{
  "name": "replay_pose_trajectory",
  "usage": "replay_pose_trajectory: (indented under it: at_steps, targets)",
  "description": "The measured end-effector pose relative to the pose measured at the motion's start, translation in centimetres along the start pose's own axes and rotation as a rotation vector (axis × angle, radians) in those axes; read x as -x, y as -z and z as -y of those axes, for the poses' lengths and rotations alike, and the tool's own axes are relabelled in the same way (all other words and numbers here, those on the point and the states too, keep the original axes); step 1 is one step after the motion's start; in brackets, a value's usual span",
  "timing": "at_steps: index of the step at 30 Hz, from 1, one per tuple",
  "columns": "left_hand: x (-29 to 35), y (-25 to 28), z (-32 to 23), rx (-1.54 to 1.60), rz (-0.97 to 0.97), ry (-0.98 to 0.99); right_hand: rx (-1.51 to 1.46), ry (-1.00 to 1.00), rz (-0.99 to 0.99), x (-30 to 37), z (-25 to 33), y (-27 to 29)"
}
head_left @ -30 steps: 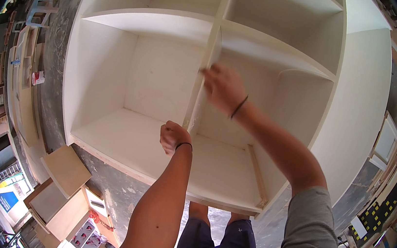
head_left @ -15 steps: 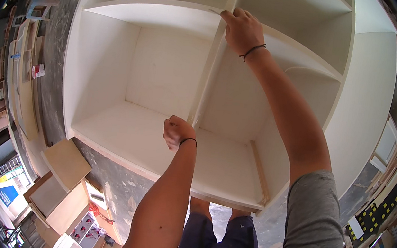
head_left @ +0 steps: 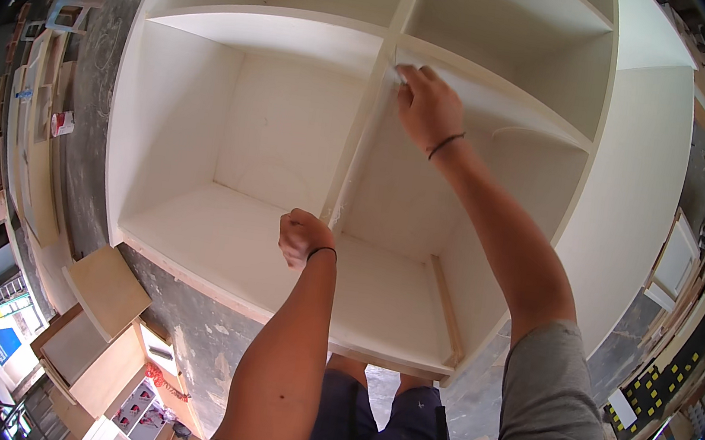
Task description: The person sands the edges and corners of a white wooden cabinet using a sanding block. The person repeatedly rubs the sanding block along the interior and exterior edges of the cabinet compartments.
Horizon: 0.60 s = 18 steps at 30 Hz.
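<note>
A large white cabinet (head_left: 161, 237) with open compartments stands before me. Its upright middle divider (head_left: 361, 125) has a bare, slightly rough front edge. My right hand (head_left: 429, 107) is closed in a pinch on a small thin flat piece (head_left: 399, 74), greyish and only partly visible, beside the divider's edge just below the shelf crossing. Lower down, my left hand (head_left: 305, 237) makes a fist to the left of the divider's lower end. What it holds, if anything, is hidden. Thin pale shreds (head_left: 338, 212) cling to the divider near that fist.
A wooden strip (head_left: 445, 310) lies inside the lower right compartment. Wooden boxes (head_left: 94, 347) stand on the grey floor (head_left: 215, 317) at lower left. Long boards (head_left: 34, 149) and a small red-and-white can (head_left: 62, 123) are at far left. More boards line the right side.
My right hand has moved down along the divider from the shelf crossing, still pinching the thin piece. My left hand stays by the divider's lower end. The whole view has shifted slightly.
</note>
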State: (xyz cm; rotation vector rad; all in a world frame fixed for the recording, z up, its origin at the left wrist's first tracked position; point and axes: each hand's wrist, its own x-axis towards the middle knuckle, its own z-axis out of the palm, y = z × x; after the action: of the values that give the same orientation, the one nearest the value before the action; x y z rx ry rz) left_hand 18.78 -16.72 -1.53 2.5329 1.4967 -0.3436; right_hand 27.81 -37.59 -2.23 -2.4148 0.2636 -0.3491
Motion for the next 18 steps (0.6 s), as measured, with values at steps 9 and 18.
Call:
replay_pose_trajectory:
  at_steps: [9, 18]
  targets:
    - [-0.1, -0.3, 0.2, 0.021, 0.050, -0.002, 0.129, -0.176, -0.210, -3.6, 0.7, -2.6]
    - [0.3, 0.0, 0.2, 0.033, 0.081, -0.008, 0.188, 0.127, 0.046, -1.1, 1.2, -1.4]
